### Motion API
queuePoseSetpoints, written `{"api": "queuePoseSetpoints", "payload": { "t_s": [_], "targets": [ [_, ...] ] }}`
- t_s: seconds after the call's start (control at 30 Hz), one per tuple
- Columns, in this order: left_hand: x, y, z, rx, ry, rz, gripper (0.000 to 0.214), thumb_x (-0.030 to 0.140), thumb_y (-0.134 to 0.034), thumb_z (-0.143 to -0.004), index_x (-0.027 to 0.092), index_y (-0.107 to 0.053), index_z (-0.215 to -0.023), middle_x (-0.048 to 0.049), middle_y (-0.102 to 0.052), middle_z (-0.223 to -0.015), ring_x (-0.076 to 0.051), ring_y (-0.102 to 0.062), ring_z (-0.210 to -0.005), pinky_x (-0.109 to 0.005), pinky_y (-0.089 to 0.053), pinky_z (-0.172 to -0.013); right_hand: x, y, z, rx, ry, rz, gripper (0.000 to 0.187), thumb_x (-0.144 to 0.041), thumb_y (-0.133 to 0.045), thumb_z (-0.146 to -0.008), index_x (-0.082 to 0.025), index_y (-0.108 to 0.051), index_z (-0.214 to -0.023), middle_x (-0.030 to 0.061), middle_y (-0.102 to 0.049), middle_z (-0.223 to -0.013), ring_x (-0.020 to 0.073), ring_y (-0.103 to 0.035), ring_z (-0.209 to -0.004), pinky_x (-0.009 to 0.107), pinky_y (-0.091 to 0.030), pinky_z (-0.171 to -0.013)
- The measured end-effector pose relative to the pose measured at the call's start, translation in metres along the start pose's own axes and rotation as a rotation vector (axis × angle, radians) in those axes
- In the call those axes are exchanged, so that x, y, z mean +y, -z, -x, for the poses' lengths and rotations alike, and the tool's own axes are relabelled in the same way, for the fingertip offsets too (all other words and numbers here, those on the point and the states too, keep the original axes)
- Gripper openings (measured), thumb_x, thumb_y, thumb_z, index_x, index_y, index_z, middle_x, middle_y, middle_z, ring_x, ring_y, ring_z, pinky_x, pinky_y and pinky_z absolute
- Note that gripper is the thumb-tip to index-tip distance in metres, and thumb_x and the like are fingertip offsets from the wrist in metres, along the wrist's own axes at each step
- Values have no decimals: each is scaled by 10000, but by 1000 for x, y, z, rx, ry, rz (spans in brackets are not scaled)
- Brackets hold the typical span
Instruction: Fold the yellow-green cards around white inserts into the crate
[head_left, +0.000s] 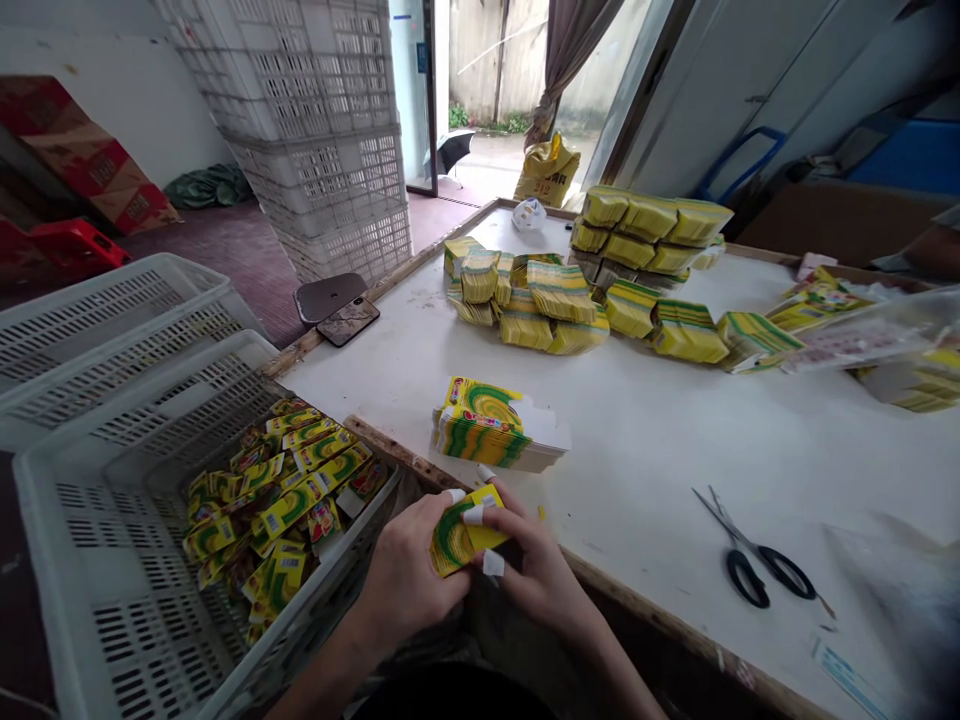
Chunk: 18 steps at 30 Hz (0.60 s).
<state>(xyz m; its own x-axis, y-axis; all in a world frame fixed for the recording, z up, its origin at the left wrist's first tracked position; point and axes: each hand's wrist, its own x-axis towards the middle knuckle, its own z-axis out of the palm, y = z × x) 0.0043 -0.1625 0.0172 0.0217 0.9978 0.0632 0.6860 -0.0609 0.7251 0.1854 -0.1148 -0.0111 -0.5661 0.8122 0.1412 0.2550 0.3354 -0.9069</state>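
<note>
Between my two hands is a small yellow and green carton [454, 538], held over the table's front edge. My left hand [409, 560] grips its left side with the fingers wrapped behind it. From the right, my right hand [529, 555] pinches the carton, its thumb and fingers at the top and right end. White tape covers several fingertips. Just beyond my hands lies a stack of flat, unfolded cartons [487, 425] with the same yellow and green print. The undersides of my fingers are hidden.
At left, a white plastic crate [67, 480] holds many cartons. Black-handled scissors [750, 560] lie at right. Bundles of flat cartons [562, 290] line the table's far side. A phone [349, 322] rests by the left edge. Tall stacked crates [322, 130] stand behind.
</note>
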Motion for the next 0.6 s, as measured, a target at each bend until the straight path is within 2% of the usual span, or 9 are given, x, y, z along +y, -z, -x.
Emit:
{"api": "queuePoseSetpoints", "payload": {
  "t_s": [0.07, 0.13, 0.23, 0.3, 0.33, 0.47, 0.53, 0.6],
  "targets": [
    [-2, 0, 0, 12, -1, -7, 508, 248, -688, -692, 176, -516, -1164, -85, -665, -1056, -268, -634, -982, -401, -513, -845, 2, -6, -1, 0, 21, 10, 386, -316, -641, -840, -199, -587, -1204, 192, -453, -1438, 332, -362, -1381, 455, -398, -1044],
    [-4, 3, 0, 4, -6, 6, 509, 268, -702, -694, 185, -520, -1162, -77, -668, -1060, -260, -636, -990, -387, -514, -854, 2, -3, -3, -32, 64, 38, 339, -324, -632, -853, -191, -603, -1164, 197, -441, -1444, 323, -350, -1389, 427, -415, -1031],
    [-7, 10, -3, -30, -17, 31, 497, 287, -720, -688, 203, -539, -1144, -58, -676, -1050, -242, -646, -971, -361, -520, -844, -2, 10, -7, -119, 124, 68, 221, -338, -598, -885, -197, -652, -1046, 186, -430, -1448, 295, -490, -1290, 376, -465, -975],
    [-7, 12, -5, -42, -24, 40, 500, 270, -727, -675, 208, -546, -1136, -51, -678, -1046, -234, -648, -961, -351, -521, -837, -5, 17, -7, -168, 152, 82, 232, -352, -590, -892, -203, -636, -1063, 181, -434, -1438, 276, -546, -1232, 362, -484, -955],
    [-6, 12, -5, -37, -31, 39, 506, 261, -730, -667, 206, -546, -1135, -51, -677, -1045, -234, -647, -959, -350, -521, -837, -5, 18, -7, -175, 157, 92, 274, -355, -592, -890, -202, -607, -1116, 186, -415, -1447, 279, -531, -1248, 368, -482, -965],
    [-2, 5, -5, 6, -80, 3, 499, 240, -705, -675, 199, -537, -1143, -65, -669, -1058, -247, -637, -977, -369, -515, -849, -4, 5, -1, -91, 91, 147, 505, -264, -487, -936, -203, -323, -1411, 199, -285, -1515, 281, -329, -1403, 432, -414, -1057],
    [-3, 1, -4, 17, -72, -24, 478, 249, -680, -702, 199, -531, -1153, -70, -669, -1056, -251, -637, -979, -375, -519, -844, -4, -6, 0, -44, 56, 199, 531, -193, -428, -943, -215, -257, -1446, 192, -292, -1509, 273, -334, -1400, 447, -412, -1060],
    [-10, 1, -3, 23, -36, -42, 482, 283, -670, -728, 202, -517, -1178, -74, -667, -1072, -249, -638, -992, -372, -525, -851, -7, -11, -4, 0, 65, 253, 544, -179, -462, -921, -205, -282, -1433, 199, -319, -1487, 286, -387, -1364, 442, -443, -1033]
  ]
}}
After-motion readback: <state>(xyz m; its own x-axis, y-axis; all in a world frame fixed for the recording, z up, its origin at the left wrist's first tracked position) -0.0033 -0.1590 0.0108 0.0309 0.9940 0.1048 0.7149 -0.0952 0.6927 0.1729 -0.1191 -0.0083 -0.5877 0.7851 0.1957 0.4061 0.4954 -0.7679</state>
